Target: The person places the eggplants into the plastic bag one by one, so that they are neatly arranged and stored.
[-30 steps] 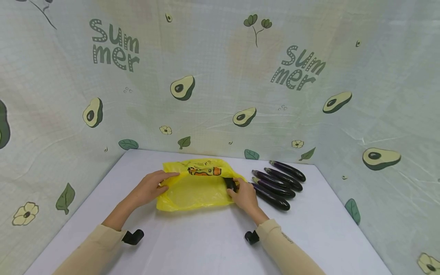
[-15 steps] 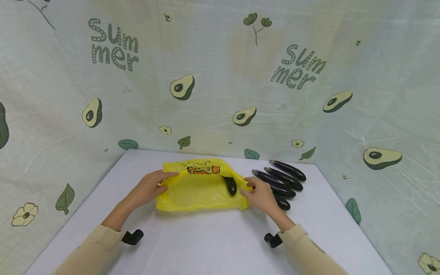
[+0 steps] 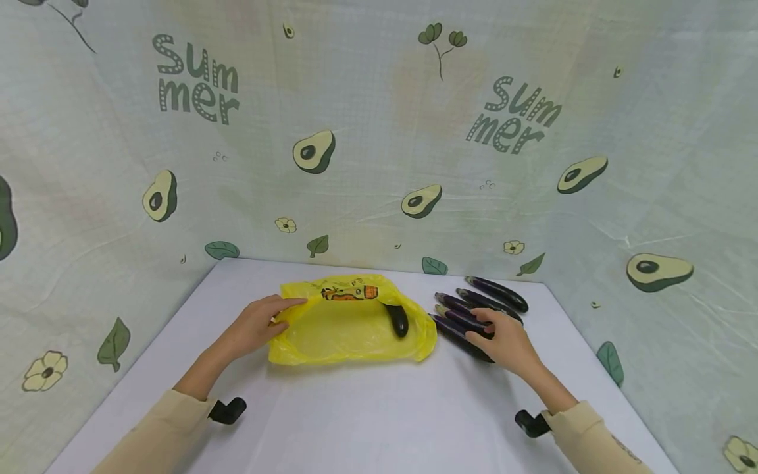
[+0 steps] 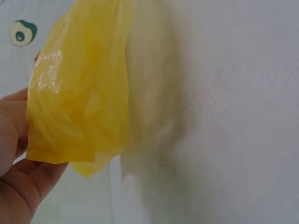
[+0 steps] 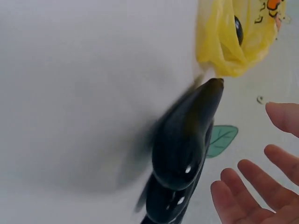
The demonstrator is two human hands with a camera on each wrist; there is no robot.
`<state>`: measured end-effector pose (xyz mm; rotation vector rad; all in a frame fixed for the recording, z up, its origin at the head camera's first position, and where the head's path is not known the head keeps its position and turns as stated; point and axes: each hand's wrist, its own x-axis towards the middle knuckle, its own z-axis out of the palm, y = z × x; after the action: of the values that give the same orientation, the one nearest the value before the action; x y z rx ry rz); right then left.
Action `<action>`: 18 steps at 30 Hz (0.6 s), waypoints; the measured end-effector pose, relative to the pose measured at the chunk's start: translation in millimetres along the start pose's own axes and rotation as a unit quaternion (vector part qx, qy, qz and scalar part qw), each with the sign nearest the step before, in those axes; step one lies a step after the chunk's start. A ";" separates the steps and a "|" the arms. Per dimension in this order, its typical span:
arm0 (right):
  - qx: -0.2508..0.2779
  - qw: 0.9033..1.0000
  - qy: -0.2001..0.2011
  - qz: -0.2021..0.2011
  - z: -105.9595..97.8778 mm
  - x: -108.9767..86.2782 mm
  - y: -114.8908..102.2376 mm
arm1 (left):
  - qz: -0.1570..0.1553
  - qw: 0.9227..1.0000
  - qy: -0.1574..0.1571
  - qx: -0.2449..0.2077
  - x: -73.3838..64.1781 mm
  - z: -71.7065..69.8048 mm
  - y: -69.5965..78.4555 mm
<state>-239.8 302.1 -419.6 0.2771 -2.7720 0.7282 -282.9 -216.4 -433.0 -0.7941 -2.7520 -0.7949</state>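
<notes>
A yellow plastic bag [image 3: 343, 339] with a printed orange figure lies on its side, its mouth spread toward me. My left hand [image 3: 254, 326] holds the bag's left edge; in the left wrist view the fingers wrap behind the yellow film [image 4: 79, 93]. Inside the bag, near its right side, one dark eggplant [image 3: 399, 321] shows its rounded end. To the right lie several glossy purple-black eggplants [image 3: 500, 294] in a slanted row. My right hand [image 3: 506, 342] is over the near ones with fingers spread; the right wrist view shows it beside the closest eggplant [image 5: 180, 149], holding nothing.
A white-covered table [image 3: 355, 421] carries everything. Cloth walls [image 3: 367, 131] printed with avocados, leaves and lettering rise at the back and both sides. A black wrist camera [image 3: 227, 411] sits at the left sleeve, another black camera [image 3: 531, 423] at the right.
My right hand has let go of the eggplant inside the bag, drawn out past the bag's right edge and moved right over the eggplant row. The left hand stays on the bag.
</notes>
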 end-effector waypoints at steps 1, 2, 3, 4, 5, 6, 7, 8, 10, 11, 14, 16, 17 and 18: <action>-0.001 1.000 -0.001 0.000 -2.0 -2.2 4.4 | -0.002 1.000 -0.001 0.000 -0.2 0.1 -0.3; -0.003 1.000 -0.003 0.001 -3.3 -4.4 8.6 | -0.003 1.000 -0.001 -0.001 -0.4 0.1 -0.2; -0.003 1.000 -0.004 0.001 -4.4 -6.4 12.4 | -0.005 1.000 -0.001 -0.001 -0.6 0.0 -0.1; -0.003 1.000 -0.005 0.001 -5.4 -8.4 15.7 | -0.006 1.000 -0.001 -0.002 -0.7 -0.1 0.0; -0.004 1.000 -0.007 0.000 -6.0 -10.3 18.6 | -0.007 1.000 -0.001 -0.002 -0.8 -0.3 0.3; -0.004 1.000 -0.008 -0.001 -6.2 -12.0 21.4 | -0.008 1.000 -0.001 -0.003 -0.8 -0.5 0.7; -0.005 1.000 -0.008 -0.002 -6.2 -13.5 23.9 | -0.009 1.000 -0.001 -0.004 -0.8 -0.7 1.1; -0.006 1.000 -0.009 -0.003 -5.8 -14.8 26.1 | -0.010 1.000 -0.001 -0.004 -0.7 -0.9 1.7; -0.004 1.000 -0.011 -0.004 -4.9 -16.9 29.9 | -0.010 1.000 -0.002 -0.006 -0.5 -1.2 2.6; -0.006 1.000 -0.011 -0.005 -4.0 -17.6 32.0 | -0.010 1.000 -0.002 -0.006 -0.4 -1.3 3.1; -0.006 1.000 -0.013 -0.004 -1.4 -19.8 36.9 | -0.011 1.000 -0.004 -0.007 -0.3 -1.3 4.0; -0.003 1.000 -0.013 -0.003 0.4 -20.7 39.6 | -0.012 1.000 -0.006 -0.007 -0.4 -1.0 4.1; -0.002 1.000 -0.014 -0.003 1.4 -21.0 41.0 | -0.012 1.000 -0.007 -0.006 -0.5 -0.9 4.1; 0.000 1.000 -0.014 -0.002 2.3 -21.2 42.0 | -0.012 1.000 -0.008 -0.006 -0.5 -0.8 4.2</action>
<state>-230.5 339.4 -446.8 0.2935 -2.7969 0.7294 -280.2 -214.1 -430.7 -0.7750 -2.7792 -0.8148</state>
